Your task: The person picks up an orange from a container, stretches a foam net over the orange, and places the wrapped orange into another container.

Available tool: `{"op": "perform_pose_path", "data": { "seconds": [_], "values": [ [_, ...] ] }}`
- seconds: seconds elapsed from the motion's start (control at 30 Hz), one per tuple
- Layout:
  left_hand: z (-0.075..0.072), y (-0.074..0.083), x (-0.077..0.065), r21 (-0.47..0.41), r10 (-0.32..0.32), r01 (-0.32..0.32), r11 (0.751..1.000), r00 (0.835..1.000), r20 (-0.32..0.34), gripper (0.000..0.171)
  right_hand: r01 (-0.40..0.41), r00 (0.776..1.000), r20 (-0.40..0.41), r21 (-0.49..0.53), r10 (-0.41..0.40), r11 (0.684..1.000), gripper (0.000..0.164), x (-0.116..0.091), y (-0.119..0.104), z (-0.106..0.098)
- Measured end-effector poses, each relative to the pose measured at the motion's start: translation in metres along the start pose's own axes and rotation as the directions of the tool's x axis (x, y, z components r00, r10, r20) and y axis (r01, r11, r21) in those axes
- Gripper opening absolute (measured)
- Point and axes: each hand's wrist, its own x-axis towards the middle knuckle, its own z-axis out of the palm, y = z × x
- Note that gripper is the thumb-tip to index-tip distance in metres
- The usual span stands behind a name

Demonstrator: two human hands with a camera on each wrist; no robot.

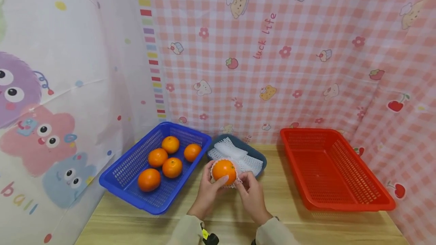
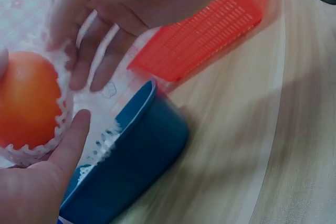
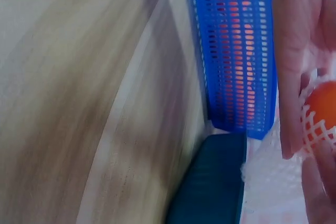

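My left hand (image 1: 206,193) cups an orange (image 1: 223,169) from the left and below, its thumb lying across the front of the fruit. A white foam net sleeve (image 2: 32,153) wraps the lower part of the orange, and its scalloped edge runs around the side, with the top bare. On the right, my right hand (image 1: 253,198) pinches the edge of the sleeve between thumb and fingers. Just behind both hands stands a dark teal bin (image 1: 263,156) holding more white foam nets (image 1: 250,162). The orange is held up in front of this bin.
A blue basket (image 1: 126,199) with several oranges (image 1: 158,157) is on the left of the wooden table (image 1: 286,218). To the right sits a red basket (image 1: 308,199). A checked curtain (image 1: 218,97) hangs behind, and a white printed one (image 1: 102,116) lines the left side.
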Motion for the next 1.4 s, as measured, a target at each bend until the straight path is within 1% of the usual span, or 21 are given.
{"op": "perform_pose_path", "data": {
  "seconds": [0.07,0.13,0.2,0.27,0.33,0.43,0.5,0.57,0.6,0.67,0.73,0.8,0.83,0.97,1.07,1.17,1.23,1.33,1.4],
  "values": [
    [0.000,0.001,0.000,0.011,0.016,-0.016,1.000,1.000,-0.021,0.071,0.077,0.997,-0.008,-0.014,-0.077,0.997,0.018,-0.002,-0.001,0.001],
    [-0.002,0.001,0.000,0.041,0.035,-0.034,0.999,0.999,-0.021,0.072,0.145,0.989,0.000,-0.028,-0.145,0.989,0.019,-0.004,0.000,0.002],
    [-0.005,0.003,0.000,0.098,0.056,-0.055,0.994,0.998,-0.007,0.074,0.174,0.984,0.024,-0.028,-0.174,0.984,0.017,-0.004,0.001,0.001],
    [-0.008,0.005,0.001,0.164,0.079,-0.081,0.983,0.997,0.018,0.078,0.153,0.988,0.034,-0.029,-0.152,0.988,0.016,-0.002,0.001,-0.001],
    [-0.010,0.007,0.001,0.223,0.094,-0.102,0.970,0.995,0.045,0.082,0.091,0.996,0.027,-0.038,-0.090,0.995,0.017,0.002,0.000,-0.005],
    [-0.013,0.011,0.000,0.296,0.089,-0.107,0.949,0.993,0.073,0.084,0.008,1.000,0.008,-0.061,-0.008,0.998,0.020,0.010,-0.002,-0.009],
    [-0.014,0.013,-0.001,0.326,0.077,-0.103,0.940,0.993,0.092,0.083,-0.013,1.000,0.020,-0.069,0.014,0.998,0.027,0.017,-0.004,-0.010],
    [-0.013,0.015,-0.001,0.333,0.078,-0.114,0.936,0.990,0.119,0.081,-0.013,0.999,0.042,-0.069,0.016,0.998,0.032,0.023,-0.004,-0.010],
    [-0.013,0.015,-0.002,0.327,0.083,-0.122,0.937,0.988,0.132,0.080,-0.008,0.999,0.052,-0.071,0.012,0.997,0.031,0.025,-0.004,-0.010],
    [-0.013,0.015,-0.002,0.306,0.086,-0.129,0.943,0.985,0.150,0.081,0.008,0.998,0.056,-0.071,-0.004,0.997,0.022,0.028,-0.003,-0.010],
    [-0.013,0.013,-0.003,0.282,0.090,-0.133,0.950,0.983,0.158,0.081,0.035,0.999,0.043,-0.089,-0.032,0.995,0.012,0.029,-0.002,-0.010],
    [-0.014,0.011,-0.003,0.281,0.090,-0.130,0.951,0.984,0.152,0.081,0.074,0.997,0.022,-0.123,-0.072,0.990,0.005,0.029,-0.001,-0.010],
    [-0.014,0.009,-0.003,0.284,0.087,-0.126,0.950,0.986,0.145,0.081,0.090,0.996,0.011,-0.136,-0.089,0.987,0.004,0.028,-0.001,-0.010],
    [-0.014,0.005,-0.002,0.324,0.090,-0.116,0.939,0.991,0.095,0.079,0.153,0.987,-0.009,-0.179,-0.158,0.972,0.009,0.024,-0.002,-0.009],
    [-0.012,0.004,-0.001,0.338,0.087,-0.096,0.936,0.995,0.042,0.082,0.190,0.981,0.007,-0.165,-0.192,0.968,0.010,0.018,-0.004,-0.007],
    [-0.012,0.004,0.000,0.329,0.082,-0.076,0.941,0.997,-0.004,0.090,0.233,0.972,0.034,-0.131,-0.231,0.964,0.010,0.012,-0.005,-0.005],
    [-0.012,0.004,0.002,0.319,0.090,-0.077,0.944,0.996,-0.025,0.091,0.267,0.963,0.051,-0.105,-0.263,0.958,0.007,0.007,-0.005,-0.003],
    [-0.014,0.003,0.004,0.316,0.113,-0.103,0.943,0.993,-0.015,0.088,0.297,0.954,0.065,-0.072,-0.292,0.952,0.004,0.003,-0.005,-0.001],
    [-0.014,0.004,0.003,0.300,0.116,-0.114,0.947,0.993,0.014,0.082,0.279,0.959,0.074,-0.057,-0.275,0.959,0.003,0.001,-0.004,-0.002]
  ]
}}
